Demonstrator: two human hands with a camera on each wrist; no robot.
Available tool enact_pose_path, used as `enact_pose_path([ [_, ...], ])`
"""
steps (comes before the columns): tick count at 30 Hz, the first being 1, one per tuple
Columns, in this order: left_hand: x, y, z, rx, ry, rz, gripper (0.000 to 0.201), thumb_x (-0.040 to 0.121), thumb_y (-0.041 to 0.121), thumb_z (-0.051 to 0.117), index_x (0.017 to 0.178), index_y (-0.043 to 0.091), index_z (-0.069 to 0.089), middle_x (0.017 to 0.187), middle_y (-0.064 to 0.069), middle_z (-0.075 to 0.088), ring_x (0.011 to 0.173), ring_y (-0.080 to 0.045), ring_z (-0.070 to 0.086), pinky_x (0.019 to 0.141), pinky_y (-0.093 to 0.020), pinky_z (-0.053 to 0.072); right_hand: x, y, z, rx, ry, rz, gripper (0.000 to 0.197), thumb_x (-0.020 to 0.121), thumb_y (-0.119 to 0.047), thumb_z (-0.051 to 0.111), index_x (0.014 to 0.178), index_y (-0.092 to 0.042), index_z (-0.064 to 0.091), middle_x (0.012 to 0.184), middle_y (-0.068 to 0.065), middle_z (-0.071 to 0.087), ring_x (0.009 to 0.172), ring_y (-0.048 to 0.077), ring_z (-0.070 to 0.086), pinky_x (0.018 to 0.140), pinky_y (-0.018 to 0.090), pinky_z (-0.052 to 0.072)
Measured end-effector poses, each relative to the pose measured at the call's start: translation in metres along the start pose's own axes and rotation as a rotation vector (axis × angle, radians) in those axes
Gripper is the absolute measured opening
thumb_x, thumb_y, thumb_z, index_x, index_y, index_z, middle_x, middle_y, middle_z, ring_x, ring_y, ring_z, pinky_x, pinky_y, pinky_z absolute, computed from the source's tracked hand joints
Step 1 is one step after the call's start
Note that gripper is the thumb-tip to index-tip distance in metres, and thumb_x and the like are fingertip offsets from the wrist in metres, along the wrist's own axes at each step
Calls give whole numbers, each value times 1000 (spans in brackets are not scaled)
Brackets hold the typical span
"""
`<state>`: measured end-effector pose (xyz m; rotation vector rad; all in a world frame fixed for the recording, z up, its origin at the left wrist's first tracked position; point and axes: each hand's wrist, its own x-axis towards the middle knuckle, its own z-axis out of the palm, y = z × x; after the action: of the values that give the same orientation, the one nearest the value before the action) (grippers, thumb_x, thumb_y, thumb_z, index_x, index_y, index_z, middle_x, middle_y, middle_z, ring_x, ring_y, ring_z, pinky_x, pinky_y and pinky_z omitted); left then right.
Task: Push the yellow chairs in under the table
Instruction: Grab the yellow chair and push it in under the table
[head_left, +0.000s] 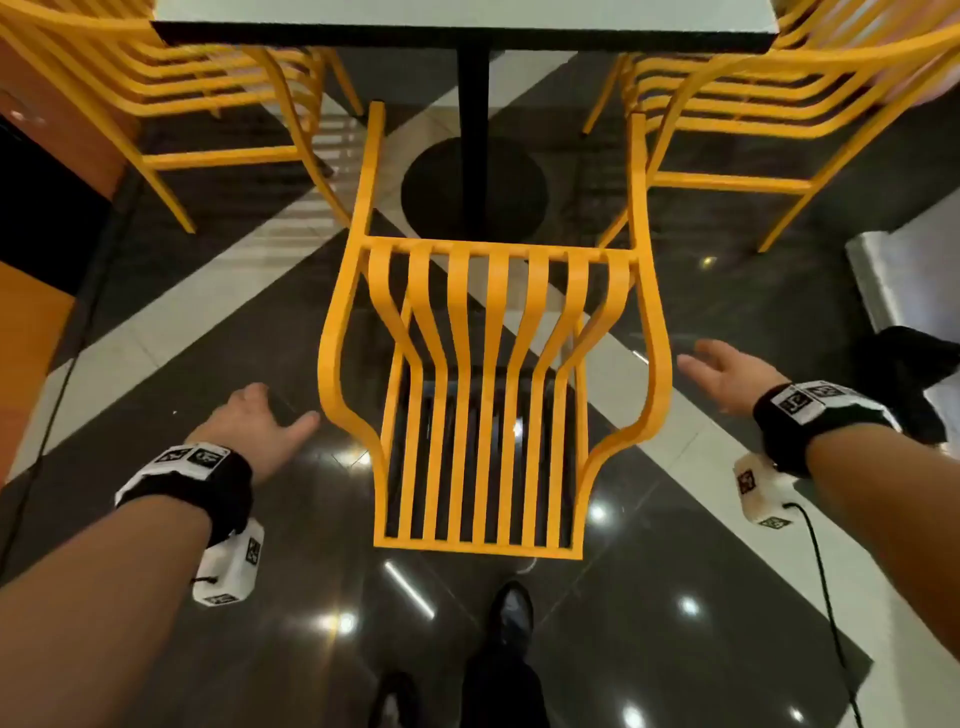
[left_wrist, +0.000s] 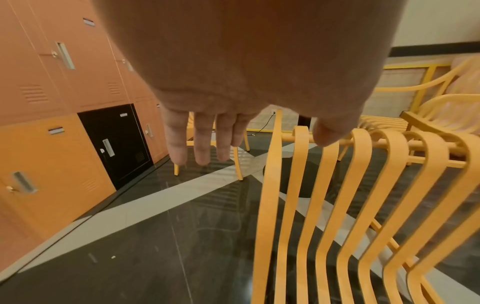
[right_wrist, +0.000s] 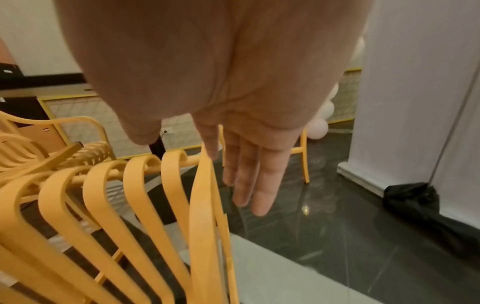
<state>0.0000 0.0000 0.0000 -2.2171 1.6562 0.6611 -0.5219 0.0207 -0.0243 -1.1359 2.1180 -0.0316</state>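
A yellow slatted chair (head_left: 491, 364) stands in front of me, its back towards me and its seat short of the table (head_left: 467, 18) edge. Its slats also fill the left wrist view (left_wrist: 337, 205) and the right wrist view (right_wrist: 130, 205). My left hand (head_left: 260, 421) hovers open just left of the chair back, thumb pointing at the frame, fingers (left_wrist: 200, 142) straight and holding nothing. My right hand (head_left: 727, 371) hovers open just right of the chair back, fingers (right_wrist: 249, 179) straight beside the outer slat. Two more yellow chairs stand at the table's left (head_left: 171, 93) and right (head_left: 769, 104).
The table's black pedestal (head_left: 474, 187) stands on the dark glossy floor ahead of the chair. Orange lockers (left_wrist: 52, 102) line the left wall. A white pillar (right_wrist: 415, 102) and a black bag (head_left: 904, 379) are on the right. My shoe (head_left: 511, 613) is behind the chair.
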Motion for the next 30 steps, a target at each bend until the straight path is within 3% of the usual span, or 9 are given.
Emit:
enact_pose_path([
  [2,26,19,16,-5,-15,-26,96,83,72,48,151,7,29,151,-19,42,132,-38,49,102,-47,42,20,-6,18,-19,-54,31,81,89,-67,44,150,-15,32,143,14,53,119,36,58,104,46,44],
  [3,38,27,25,0,-20,-28,93,83,71,47,149,6,31,149,-20,45,130,-38,50,100,-47,43,27,-8,29,-33,-93,29,78,90,-65,45,146,-13,37,138,15,56,115,36,59,100,43,44],
  [7,77,45,64,-161,-29,-80,67,93,61,36,126,4,46,124,-25,58,111,-43,58,92,-48,45,49,7,68,112,-97,44,49,91,-57,52,107,-11,52,96,7,67,85,24,61,81,37,42],
  [11,97,49,92,-452,5,-191,55,104,44,24,130,-2,41,127,-33,54,116,-47,53,91,-47,38,68,29,95,300,-118,135,50,88,-58,54,78,-14,77,84,-1,77,91,23,68,91,39,46],
  [15,102,43,102,-517,30,-208,49,105,40,24,126,1,44,123,-30,55,115,-46,52,85,-44,34,73,31,112,452,-15,230,44,85,-45,58,63,-10,74,65,1,76,84,28,69,88,41,50],
  [18,98,40,103,-534,51,-205,44,105,37,26,116,1,49,117,-29,60,107,-44,54,84,-44,36,71,38,117,598,58,289,34,68,-36,61,45,-11,64,52,5,68,69,38,67,85,51,55],
  [22,78,42,94,-639,129,-207,36,105,36,28,104,6,48,108,-20,67,90,-32,53,80,-40,37,57,34,101,708,57,299,18,62,-26,61,55,-10,55,41,4,52,50,29,53,66,47,48],
  [26,52,43,71,-712,196,-195,44,101,47,27,105,9,47,101,-17,67,97,-38,63,89,-50,48,35,12,64,786,99,267,20,73,-8,57,59,-11,43,49,8,38,43,24,39,53,37,38],
  [30,30,45,39,-618,235,-190,51,97,55,23,103,11,47,101,-20,67,96,-43,63,89,-57,49,9,-4,27,790,143,170,17,78,-16,62,68,-10,50,49,6,46,45,25,43,54,37,40],
])
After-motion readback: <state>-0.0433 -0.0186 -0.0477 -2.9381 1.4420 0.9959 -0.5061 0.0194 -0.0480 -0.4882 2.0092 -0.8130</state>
